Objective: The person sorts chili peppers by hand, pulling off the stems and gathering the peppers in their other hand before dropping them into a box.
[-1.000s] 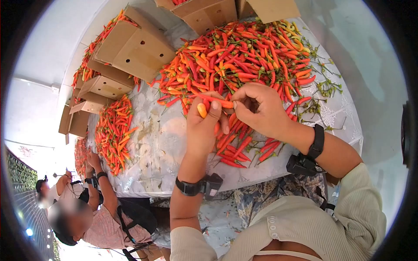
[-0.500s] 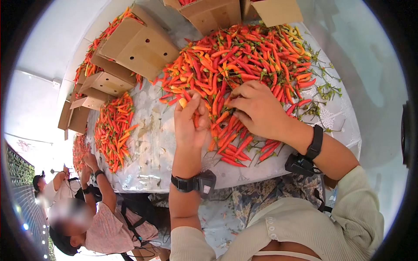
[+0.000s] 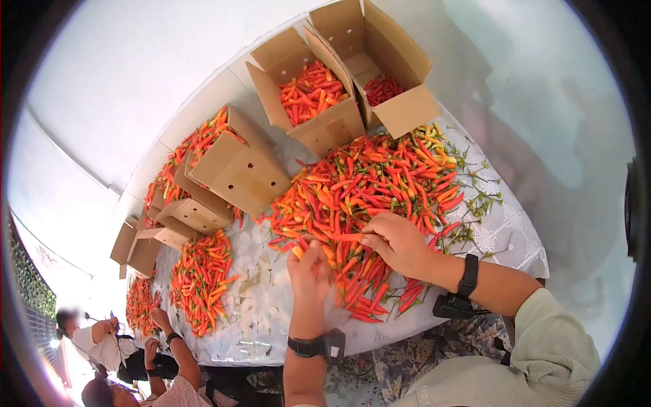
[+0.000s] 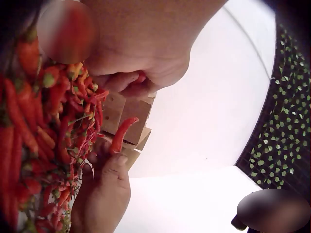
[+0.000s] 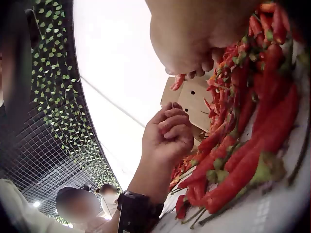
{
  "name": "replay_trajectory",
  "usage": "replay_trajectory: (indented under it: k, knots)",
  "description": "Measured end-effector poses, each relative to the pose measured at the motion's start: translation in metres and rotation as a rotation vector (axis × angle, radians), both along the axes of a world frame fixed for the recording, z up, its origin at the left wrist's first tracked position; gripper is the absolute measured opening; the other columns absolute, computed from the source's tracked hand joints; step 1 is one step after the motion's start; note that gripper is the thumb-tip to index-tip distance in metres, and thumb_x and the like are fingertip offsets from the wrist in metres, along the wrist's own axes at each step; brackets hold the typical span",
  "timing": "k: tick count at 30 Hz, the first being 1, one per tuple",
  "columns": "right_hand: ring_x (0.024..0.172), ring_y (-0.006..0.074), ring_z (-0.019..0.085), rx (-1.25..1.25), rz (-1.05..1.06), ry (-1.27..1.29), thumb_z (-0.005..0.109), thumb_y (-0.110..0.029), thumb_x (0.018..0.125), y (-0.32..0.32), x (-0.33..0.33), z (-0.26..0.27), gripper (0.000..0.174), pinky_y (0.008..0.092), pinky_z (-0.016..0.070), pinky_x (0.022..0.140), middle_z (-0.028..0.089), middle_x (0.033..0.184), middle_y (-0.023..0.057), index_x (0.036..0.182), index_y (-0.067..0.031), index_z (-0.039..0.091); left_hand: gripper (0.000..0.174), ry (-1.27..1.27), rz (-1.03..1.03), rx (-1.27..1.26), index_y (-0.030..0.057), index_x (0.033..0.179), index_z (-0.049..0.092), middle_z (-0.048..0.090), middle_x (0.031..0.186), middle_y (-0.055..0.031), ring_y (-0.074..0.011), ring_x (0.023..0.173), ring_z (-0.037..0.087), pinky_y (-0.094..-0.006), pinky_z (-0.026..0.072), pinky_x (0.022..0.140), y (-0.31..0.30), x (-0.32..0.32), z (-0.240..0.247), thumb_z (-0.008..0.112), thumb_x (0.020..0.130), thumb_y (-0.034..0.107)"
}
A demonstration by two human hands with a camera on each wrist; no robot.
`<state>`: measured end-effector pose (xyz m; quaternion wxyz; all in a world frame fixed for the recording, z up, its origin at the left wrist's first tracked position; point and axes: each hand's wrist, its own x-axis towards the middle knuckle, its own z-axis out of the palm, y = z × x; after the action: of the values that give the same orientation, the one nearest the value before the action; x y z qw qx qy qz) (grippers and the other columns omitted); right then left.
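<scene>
Left hand (image 3: 310, 277) curls round chillies (image 3: 298, 252), right hand (image 3: 401, 249) pinches another chilli (image 3: 347, 237) over the pile (image 3: 380, 169) on the worktop (image 3: 264, 325), and the left wrist view catches that one jutting upward, while only the head view peers down into two chilli-filled boxes (image 3: 332, 129)!

Peppers (image 3: 369, 180) and cartons (image 3: 249, 178) on table (image 3: 510, 227)

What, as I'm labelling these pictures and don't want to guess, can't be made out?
- Head view: the left hand's own fingers hide how many peppers it holds.
- Left wrist view: the right hand's fingers cover one end of its pepper.
- Head view: the rightmost box's front flap hides part of its inside.
- Head view: the lower edge cuts off the person at bottom left.
</scene>
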<state>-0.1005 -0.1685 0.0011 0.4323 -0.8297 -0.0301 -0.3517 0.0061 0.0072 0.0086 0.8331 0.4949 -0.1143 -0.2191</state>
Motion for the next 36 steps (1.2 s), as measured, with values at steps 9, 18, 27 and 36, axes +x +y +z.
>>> replay_trajectory:
  k: [9,18,27,36]
  knots:
    - [0.085,0.0384,0.061,0.061,0.220,0.110,0.057,-0.019,0.092,0.007,0.008,-0.021,0.021,0.0448,0.0473,0.072,0.064,0.090,0.0180,0.107,-0.0046,0.061,0.024,-0.219,-0.140,0.122,0.0044,0.107,0.060,0.064,0.085,-0.0005,-0.0030,0.058,0.048,-0.0170,0.0359,0.048,-0.011,-0.015,-0.010,0.070,0.086,0.006]
    - [0.079,0.0368,0.062,0.011,0.144,0.086,0.059,-0.019,0.090,0.009,0.004,-0.017,0.015,0.0452,0.0480,0.069,0.063,0.082,0.0166,0.094,-0.0049,0.063,0.018,-0.396,-0.061,0.264,0.0042,0.098,0.062,0.062,0.082,0.0007,-0.0032,0.060,0.050,-0.0180,0.0393,0.050,-0.009,-0.016,-0.008,0.073,0.085,0.007]
    - [0.074,0.0346,0.063,-0.049,0.109,0.091,0.062,-0.016,0.088,0.010,0.002,-0.015,0.013,0.0422,0.0493,0.063,0.064,0.079,0.0145,0.092,-0.0042,0.063,0.019,-0.513,-0.012,0.419,0.0049,0.096,0.059,0.058,0.077,0.0020,-0.0034,0.056,0.047,-0.0189,0.0388,0.050,-0.012,-0.019,-0.007,0.073,0.086,0.013]
    - [0.064,0.0362,0.061,-0.063,0.006,0.085,0.062,-0.022,0.085,0.013,0.005,-0.019,0.019,0.0470,0.0469,0.056,0.060,0.066,0.0146,0.076,-0.0056,0.059,0.016,-0.853,0.171,0.606,0.0043,0.090,0.060,0.056,0.075,0.0025,-0.0049,0.058,0.045,-0.0200,0.0368,0.053,-0.015,-0.022,-0.009,0.071,0.087,0.015]
